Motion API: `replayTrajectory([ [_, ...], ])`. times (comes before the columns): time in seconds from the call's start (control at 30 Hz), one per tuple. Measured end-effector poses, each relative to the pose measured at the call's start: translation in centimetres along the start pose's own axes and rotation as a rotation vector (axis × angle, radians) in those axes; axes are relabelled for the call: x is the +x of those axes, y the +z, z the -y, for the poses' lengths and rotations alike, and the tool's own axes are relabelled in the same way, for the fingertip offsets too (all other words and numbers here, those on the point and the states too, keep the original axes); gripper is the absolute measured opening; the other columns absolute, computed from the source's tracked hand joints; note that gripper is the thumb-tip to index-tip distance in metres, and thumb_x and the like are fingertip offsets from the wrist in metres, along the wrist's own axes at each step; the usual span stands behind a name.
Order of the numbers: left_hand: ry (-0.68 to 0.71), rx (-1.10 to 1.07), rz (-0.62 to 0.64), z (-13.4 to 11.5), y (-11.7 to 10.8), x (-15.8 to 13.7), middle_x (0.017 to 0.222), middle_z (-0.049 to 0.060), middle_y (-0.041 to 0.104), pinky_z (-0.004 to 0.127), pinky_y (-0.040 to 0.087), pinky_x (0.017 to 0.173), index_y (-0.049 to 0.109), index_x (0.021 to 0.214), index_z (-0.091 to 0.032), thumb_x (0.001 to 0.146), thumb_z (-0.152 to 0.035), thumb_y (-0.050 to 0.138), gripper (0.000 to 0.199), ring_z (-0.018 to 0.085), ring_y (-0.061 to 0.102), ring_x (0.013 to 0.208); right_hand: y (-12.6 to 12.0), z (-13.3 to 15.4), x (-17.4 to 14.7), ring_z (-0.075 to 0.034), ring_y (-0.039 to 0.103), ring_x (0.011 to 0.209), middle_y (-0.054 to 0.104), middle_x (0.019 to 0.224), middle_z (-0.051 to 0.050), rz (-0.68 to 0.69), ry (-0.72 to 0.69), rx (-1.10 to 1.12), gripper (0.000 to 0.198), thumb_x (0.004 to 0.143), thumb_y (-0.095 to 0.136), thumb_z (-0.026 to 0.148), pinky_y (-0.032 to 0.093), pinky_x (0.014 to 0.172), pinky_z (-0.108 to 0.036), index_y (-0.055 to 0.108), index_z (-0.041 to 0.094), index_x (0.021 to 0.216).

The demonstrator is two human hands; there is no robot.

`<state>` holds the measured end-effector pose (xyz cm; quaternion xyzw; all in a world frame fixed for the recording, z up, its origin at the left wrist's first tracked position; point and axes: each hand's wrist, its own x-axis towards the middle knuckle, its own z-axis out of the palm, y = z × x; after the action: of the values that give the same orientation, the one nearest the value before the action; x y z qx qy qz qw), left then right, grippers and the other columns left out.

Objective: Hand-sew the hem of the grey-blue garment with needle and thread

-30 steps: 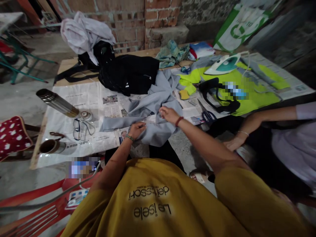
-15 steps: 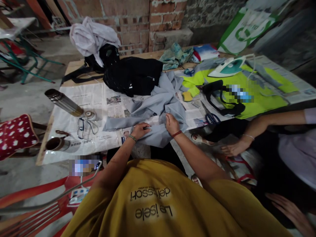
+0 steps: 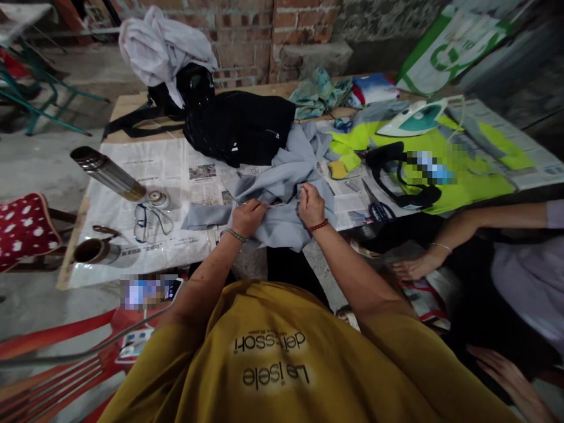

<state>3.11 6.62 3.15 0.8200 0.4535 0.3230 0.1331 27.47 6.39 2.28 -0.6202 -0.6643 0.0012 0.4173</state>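
Grey cloth (image 3: 286, 226) lies bunched on the newspaper-covered table and hangs over its near edge. My left hand (image 3: 249, 216) is closed on a left part of this cloth, fingers curled over it. About a hand's width to the right, my right hand (image 3: 312, 204) pinches another part of the cloth between thumb and fingers. A stretch of fabric edge runs between the two hands. The fingertips are partly hidden by the folds. Scissors (image 3: 379, 210) with dark blue handles rest to the right of my right hand.
Left of the cloth are a steel flask (image 3: 108, 175), glasses (image 3: 152, 223) and a mug (image 3: 94, 251). A black bag (image 3: 242, 126) sits behind. At right, an iron (image 3: 414, 117) and a black headset-like strap (image 3: 396, 176) rest on yellow-green fabric (image 3: 476, 191). Another person's hand (image 3: 414, 267) is at right.
Both my hands have moved slightly up the table, gathering the grey cloth. My left hand has turned its knuckles upward and closed more tightly. The camera view has shifted slightly.
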Motion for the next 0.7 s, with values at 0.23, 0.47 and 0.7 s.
replayTrajectory([
  [0.23, 0.141, -0.016, 0.153, 0.5, 1.8, -4.7, 0.105, 0.010, 0.070, 0.038, 0.051, 0.088, 0.074, 0.096, -0.022, 0.097, -0.021, 0.052, 0.022, 0.024, 0.063, 0.094, 0.6, -1.1, -6.8, -0.026, 0.067, 0.101, 0.069, 0.103, -0.016, 0.198, 0.004, 0.026, 0.046, 0.105, 0.027, 0.042, 0.058, 0.092, -0.042, 0.066, 0.020, 0.114],
  [0.47, 0.205, -0.136, 0.228, 0.4, 2.3, -6.0, 0.099, 0.010, 0.067, 0.039, 0.050, 0.093, 0.070, 0.089, -0.021, 0.096, -0.019, 0.053, 0.019, 0.024, 0.062, 0.093, -1.6, -1.9, -12.4, -0.024, 0.070, 0.104, 0.074, 0.101, -0.012, 0.265, -0.207, 0.047, 0.036, 0.102, 0.037, 0.030, 0.059, 0.097, -0.048, 0.072, 0.022, 0.098],
  [0.7, 0.188, -0.030, 0.241, 0.4, 2.3, -5.8, 0.100, 0.011, 0.067, 0.039, 0.052, 0.091, 0.071, 0.094, -0.018, 0.090, -0.014, 0.054, 0.018, 0.025, 0.062, 0.096, -3.0, -2.1, -14.3, -0.025, 0.067, 0.118, 0.076, 0.105, -0.009, 0.353, -0.301, 0.077, 0.031, 0.099, 0.043, 0.024, 0.058, 0.099, -0.053, 0.073, 0.024, 0.099],
])
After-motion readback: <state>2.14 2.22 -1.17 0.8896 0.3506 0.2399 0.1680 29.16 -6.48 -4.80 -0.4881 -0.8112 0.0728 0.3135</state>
